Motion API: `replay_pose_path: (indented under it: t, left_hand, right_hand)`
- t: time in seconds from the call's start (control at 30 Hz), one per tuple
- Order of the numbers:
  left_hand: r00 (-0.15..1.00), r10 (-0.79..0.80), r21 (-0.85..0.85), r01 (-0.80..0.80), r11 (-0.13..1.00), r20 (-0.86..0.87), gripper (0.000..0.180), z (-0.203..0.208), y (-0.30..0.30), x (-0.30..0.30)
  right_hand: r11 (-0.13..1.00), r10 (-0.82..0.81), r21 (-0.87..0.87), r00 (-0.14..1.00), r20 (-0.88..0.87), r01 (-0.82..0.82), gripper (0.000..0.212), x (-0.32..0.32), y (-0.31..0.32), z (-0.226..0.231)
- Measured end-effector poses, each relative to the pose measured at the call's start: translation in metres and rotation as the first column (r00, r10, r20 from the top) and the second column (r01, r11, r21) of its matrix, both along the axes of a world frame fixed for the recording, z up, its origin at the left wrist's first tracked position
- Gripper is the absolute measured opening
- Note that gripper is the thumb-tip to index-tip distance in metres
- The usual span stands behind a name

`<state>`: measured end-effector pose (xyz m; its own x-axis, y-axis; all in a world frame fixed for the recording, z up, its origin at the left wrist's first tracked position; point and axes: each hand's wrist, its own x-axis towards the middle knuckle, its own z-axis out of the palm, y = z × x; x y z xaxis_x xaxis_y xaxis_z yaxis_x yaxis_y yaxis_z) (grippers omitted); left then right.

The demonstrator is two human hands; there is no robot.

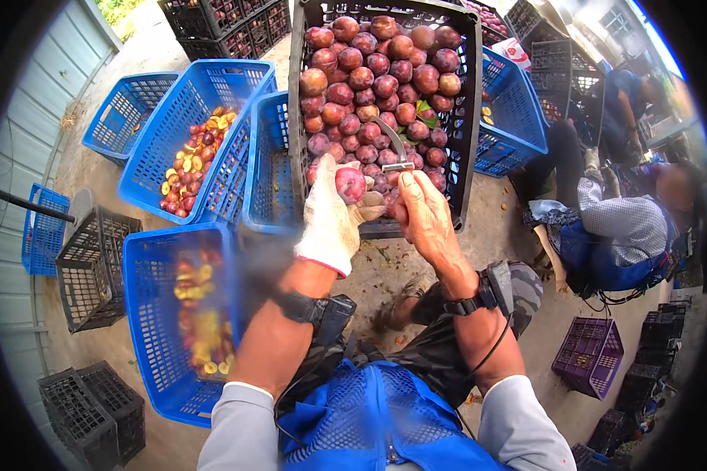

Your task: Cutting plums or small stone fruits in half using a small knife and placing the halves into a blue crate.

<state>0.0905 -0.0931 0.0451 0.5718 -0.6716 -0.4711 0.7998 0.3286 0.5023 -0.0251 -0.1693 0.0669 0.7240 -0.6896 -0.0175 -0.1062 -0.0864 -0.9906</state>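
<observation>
My left hand, in a whitish work glove, is closed around a red plum. In my bare right hand is a small curved knife; its handle is hidden in the fingers and its hooked blade rises up and to the left, apart from the held plum. Both hands are over the near edge of a black plastic crate, filled with whole red-purple plums and a few green leaves.
Cut plums lie in a blue basket at my near left and another blue basket beyond it. A further blue basket touches the crate's left side. Another person sits at the right, near a purple crate.
</observation>
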Motion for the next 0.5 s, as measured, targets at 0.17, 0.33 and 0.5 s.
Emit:
replay_pose_path:
  t: [0.17, 0.33, 0.5]
  left_hand:
    - [0.992, -0.123, -0.118, 0.126, 0.985, 0.034, 0.028, -0.001, -0.001, -0.003]
    - [0.99, -0.143, -0.07, 0.142, 0.987, -0.011, 0.021, 0.014, -0.001, -0.009]
    - [0.981, -0.187, -0.067, 0.183, 0.981, -0.051, 0.02, 0.013, -0.007, -0.012]
  right_hand:
    - [0.985, 0.172, -0.009, 0.984, -0.05, -0.172, 0.033, -0.011, 0.005, 0.003]
    - [0.95, 0.167, 0.273, 0.985, -0.042, -0.15, 0.033, -0.013, 0.004, 0.004]
    - [0.99, 0.112, 0.084, 0.994, -0.015, -0.11, 0.034, -0.017, 0.004, -0.001]
